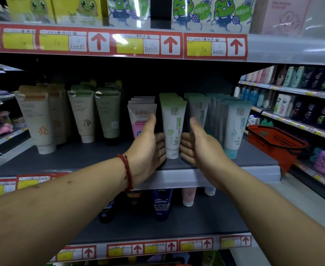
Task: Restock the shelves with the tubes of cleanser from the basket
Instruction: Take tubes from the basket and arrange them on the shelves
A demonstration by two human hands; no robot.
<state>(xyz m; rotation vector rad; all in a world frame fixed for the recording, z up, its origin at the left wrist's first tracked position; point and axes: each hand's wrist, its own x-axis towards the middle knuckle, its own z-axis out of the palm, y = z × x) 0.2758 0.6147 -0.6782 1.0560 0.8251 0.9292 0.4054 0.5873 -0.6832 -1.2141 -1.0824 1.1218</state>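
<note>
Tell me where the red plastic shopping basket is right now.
In the head view, the red plastic shopping basket sits far right, just past the end of the grey middle shelf, right of the white tube with a teal cap.

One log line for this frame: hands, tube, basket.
left hand: curled fingers against green-white tube | right hand: same, opposite side | tube: upright, cap down, on shelf | red basket: far right, untouched

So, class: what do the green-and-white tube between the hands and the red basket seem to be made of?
The green-and-white tube: likely soft plastic, smooth satin skin with printed label, flat crimped top. The red basket: probably rigid moulded plastic, matte, with open lattice walls.
</note>
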